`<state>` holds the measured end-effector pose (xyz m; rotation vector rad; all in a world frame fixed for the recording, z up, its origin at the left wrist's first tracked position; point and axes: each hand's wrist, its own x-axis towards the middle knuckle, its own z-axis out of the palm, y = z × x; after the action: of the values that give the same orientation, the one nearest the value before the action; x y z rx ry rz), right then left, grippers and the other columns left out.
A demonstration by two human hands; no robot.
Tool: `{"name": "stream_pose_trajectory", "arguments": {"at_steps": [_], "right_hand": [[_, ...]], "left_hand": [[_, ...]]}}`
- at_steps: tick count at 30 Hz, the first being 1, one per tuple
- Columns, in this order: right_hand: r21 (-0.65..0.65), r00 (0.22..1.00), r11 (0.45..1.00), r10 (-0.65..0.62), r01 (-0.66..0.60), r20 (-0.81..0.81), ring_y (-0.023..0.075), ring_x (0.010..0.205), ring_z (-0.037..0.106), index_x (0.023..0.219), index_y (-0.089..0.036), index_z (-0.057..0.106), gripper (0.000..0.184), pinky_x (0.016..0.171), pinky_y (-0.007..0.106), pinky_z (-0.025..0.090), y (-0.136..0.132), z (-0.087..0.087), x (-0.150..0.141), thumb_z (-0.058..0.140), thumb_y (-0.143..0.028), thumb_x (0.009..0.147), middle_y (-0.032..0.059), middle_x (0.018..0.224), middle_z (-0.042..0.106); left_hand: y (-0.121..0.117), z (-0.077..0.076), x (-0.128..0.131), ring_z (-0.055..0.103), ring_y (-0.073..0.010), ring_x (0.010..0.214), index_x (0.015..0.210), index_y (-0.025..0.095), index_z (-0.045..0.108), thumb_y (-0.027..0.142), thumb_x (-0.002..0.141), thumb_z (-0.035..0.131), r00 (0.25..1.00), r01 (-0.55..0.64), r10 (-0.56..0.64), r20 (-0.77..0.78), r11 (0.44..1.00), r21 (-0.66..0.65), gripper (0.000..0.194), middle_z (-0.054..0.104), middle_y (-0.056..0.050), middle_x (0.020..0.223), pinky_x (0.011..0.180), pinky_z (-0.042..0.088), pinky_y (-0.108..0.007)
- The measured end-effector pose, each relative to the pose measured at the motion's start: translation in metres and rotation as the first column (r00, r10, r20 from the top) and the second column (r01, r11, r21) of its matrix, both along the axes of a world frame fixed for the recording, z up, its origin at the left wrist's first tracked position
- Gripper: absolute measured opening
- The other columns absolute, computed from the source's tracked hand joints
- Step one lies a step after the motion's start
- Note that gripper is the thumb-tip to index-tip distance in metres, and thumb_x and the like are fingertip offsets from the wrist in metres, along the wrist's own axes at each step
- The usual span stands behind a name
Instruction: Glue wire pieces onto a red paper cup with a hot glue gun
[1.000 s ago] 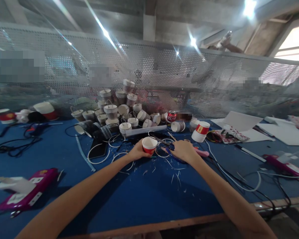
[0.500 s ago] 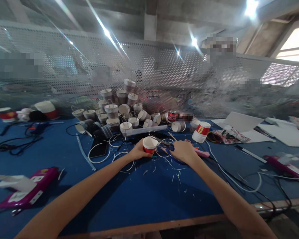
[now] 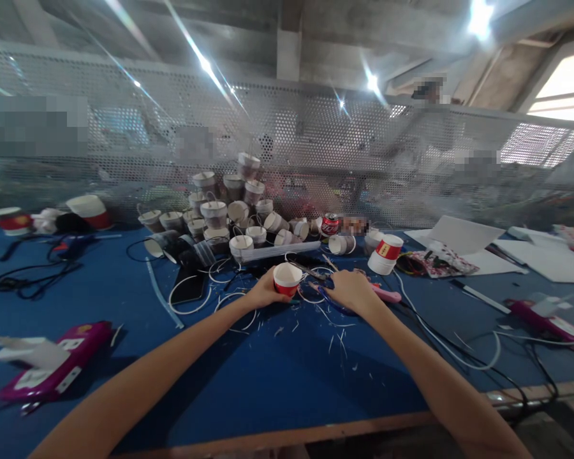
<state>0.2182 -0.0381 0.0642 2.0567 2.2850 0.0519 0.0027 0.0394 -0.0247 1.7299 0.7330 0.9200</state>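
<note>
My left hand (image 3: 264, 292) is wrapped round a small white paper cup (image 3: 288, 273) with a red band, its open mouth facing up. To the right of the cup, my right hand (image 3: 351, 290) is closed on a pair of scissors (image 3: 318, 276); their dark metal blades reach left toward the cup rim. Whether the blades touch the cup, I cannot tell. The scissors' handles are mostly hidden by my fingers. Under and beside my right hand lie a blue-handled tool and a pink handle (image 3: 386, 293). White wire loops (image 3: 312, 293) and short offcuts (image 3: 343, 344) lie around both hands.
Beyond my hands, small white-rimmed buckets (image 3: 214, 213) are piled against a perforated metal screen (image 3: 306, 140). A soda can (image 3: 330, 224) and red-banded cups (image 3: 386, 254) stand to the right. Purple tissue packs (image 3: 71, 350) lie at both sides. A phone (image 3: 190, 284) lies left of the cup.
My two hands stay nearly in place, with the cup and scissors shifting only slightly. Behind the screen, a person at the right has moved.
</note>
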Motion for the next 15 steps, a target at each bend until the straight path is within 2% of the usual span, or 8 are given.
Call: {"name": "stream_pose_trajectory", "arguments": {"at_steps": [6, 11, 15], "right_hand": [[-0.005, 1.0, 1.0, -0.009, 0.009, 0.018, 0.0289, 0.083, 0.064, 0.088, -0.012, 0.068, 0.065, 0.076, 0.038, 0.045, 0.002, -0.0011, 0.001, 0.029, -0.064, 0.082, 0.0182, 0.09, 0.068], [0.004, 1.0, 1.0, -0.015, 0.014, 0.019, 0.0303, 0.084, 0.064, 0.091, -0.012, 0.067, 0.064, 0.071, 0.037, 0.047, 0.0047, -0.0005, -0.0021, 0.028, -0.062, 0.082, 0.0184, 0.092, 0.068], [-0.01, 1.0, 1.0, -0.006, 0.006, 0.007, 0.03, 0.085, 0.065, 0.09, -0.013, 0.067, 0.062, 0.071, 0.037, 0.047, 0.0079, 0.0013, -0.0037, 0.029, -0.061, 0.082, 0.0178, 0.093, 0.068]], "left_hand": [[0.0015, -0.0003, -0.001, 0.054, -0.0245, 0.102, 0.117, 0.014, 0.043, 0.013, 0.044, 0.079, 1.0, -0.016, 0.016, -0.001, 1.0, 0.006, 0.081, 0.059, -0.009, 0.107, 0.096, 0.037, -0.047], [0.0024, 0.0008, -0.0017, 0.054, -0.0239, 0.101, 0.118, 0.014, 0.043, 0.015, 0.046, 0.078, 0.999, 0.039, -0.039, 0.008, 0.999, -0.016, 0.08, 0.061, -0.008, 0.105, 0.097, 0.034, -0.047], [0.0047, 0.0006, -0.0024, 0.052, -0.0248, 0.106, 0.122, 0.015, 0.041, 0.015, 0.047, 0.077, 0.999, 0.045, -0.045, -0.016, 0.999, -0.01, 0.083, 0.058, -0.01, 0.114, 0.099, 0.032, -0.047]]}}
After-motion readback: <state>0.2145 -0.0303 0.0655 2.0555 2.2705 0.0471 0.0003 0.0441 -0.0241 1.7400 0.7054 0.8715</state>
